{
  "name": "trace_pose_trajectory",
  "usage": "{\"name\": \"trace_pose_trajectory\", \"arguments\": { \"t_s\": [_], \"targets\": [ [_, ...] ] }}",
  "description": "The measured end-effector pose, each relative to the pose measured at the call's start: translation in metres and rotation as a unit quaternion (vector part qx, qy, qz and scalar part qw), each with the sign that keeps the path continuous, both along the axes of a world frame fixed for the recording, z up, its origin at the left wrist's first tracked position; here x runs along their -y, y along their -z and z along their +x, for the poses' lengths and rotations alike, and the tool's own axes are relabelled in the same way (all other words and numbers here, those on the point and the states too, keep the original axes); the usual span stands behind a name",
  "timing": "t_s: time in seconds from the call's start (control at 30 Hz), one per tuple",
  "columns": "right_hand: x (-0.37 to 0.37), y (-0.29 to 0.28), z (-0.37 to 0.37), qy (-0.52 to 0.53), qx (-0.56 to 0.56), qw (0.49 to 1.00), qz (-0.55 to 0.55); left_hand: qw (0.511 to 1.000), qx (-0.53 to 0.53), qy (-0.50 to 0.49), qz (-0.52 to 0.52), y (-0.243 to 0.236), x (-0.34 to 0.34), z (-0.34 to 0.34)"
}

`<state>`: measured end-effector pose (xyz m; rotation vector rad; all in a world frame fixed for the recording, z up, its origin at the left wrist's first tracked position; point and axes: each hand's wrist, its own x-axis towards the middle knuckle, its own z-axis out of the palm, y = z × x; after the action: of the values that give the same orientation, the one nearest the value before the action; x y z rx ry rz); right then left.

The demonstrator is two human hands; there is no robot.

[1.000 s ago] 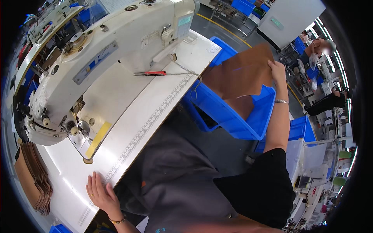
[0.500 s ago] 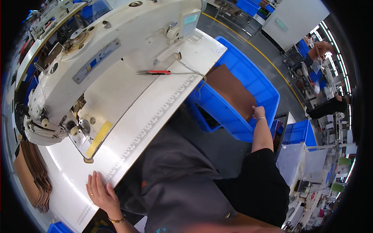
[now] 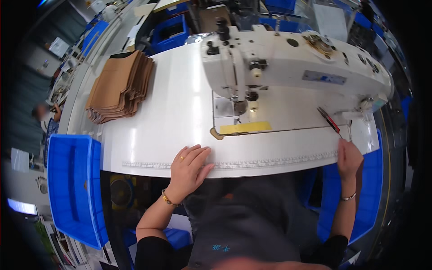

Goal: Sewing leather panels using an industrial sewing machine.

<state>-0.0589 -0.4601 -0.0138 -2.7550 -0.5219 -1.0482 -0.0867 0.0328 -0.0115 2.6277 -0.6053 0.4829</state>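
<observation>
My left hand [image 3: 191, 168] lies on the white sewing table [image 3: 166, 112] near its front edge, across the printed ruler strip [image 3: 270, 160]. Its fingers are outstretched and hold nothing. At the table's right front corner, my right hand [image 3: 349, 158] is closed, fingertips by the cord of the red-handled thread snips [image 3: 332, 123]. What it holds, if anything, I cannot make out. A brown strip [image 3: 359, 177] shows just beside that wrist, above the blue bin [image 3: 372, 189]; whether the hand touches it cannot be told. The white sewing machine [image 3: 288, 58] stands beyond both hands.
A stack of brown cut pieces [image 3: 114, 87] lies on the table's left part. A yellow strip [image 3: 245, 127] sits in front of the needle area. Another blue bin [image 3: 74, 189] stands left of the table. Further bins and a person [image 3: 47, 117] are in the background.
The view has swung left, to face the table. My right hand has come from the brown sheet in the right bin up to the table's corner. My left hand still rests on the table.
</observation>
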Motion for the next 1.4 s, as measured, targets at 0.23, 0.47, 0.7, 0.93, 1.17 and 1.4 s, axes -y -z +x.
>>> {"name": "trace_pose_trajectory", "arguments": {
  "t_s": [0.23,0.47,0.7,0.93,1.17,1.4],
  "targets": [
    [-0.187,-0.012,0.083,-0.377,0.041,0.923,-0.059,0.973,0.132,-0.186,0.03,-0.038,-0.093,0.057],
    [-0.24,-0.001,0.111,-0.457,0.046,0.888,-0.034,0.922,0.178,-0.342,0.015,-0.065,-0.192,0.159],
    [-0.23,0.004,0.106,-0.457,0.017,0.889,-0.012,0.881,0.072,-0.465,0.044,-0.08,-0.205,0.195],
    [-0.231,0.01,0.105,-0.448,0.012,0.894,0.01,0.906,0.093,-0.408,0.057,-0.064,-0.228,0.198],
    [-0.233,0.011,0.108,-0.456,-0.001,0.89,0.003,0.804,0.315,-0.297,-0.407,-0.123,-0.299,0.169],
    [-0.234,0.009,0.108,-0.446,0.011,0.895,0.009,0.918,0.309,-0.246,-0.038,-0.194,-0.159,0.111]
  ]
}}
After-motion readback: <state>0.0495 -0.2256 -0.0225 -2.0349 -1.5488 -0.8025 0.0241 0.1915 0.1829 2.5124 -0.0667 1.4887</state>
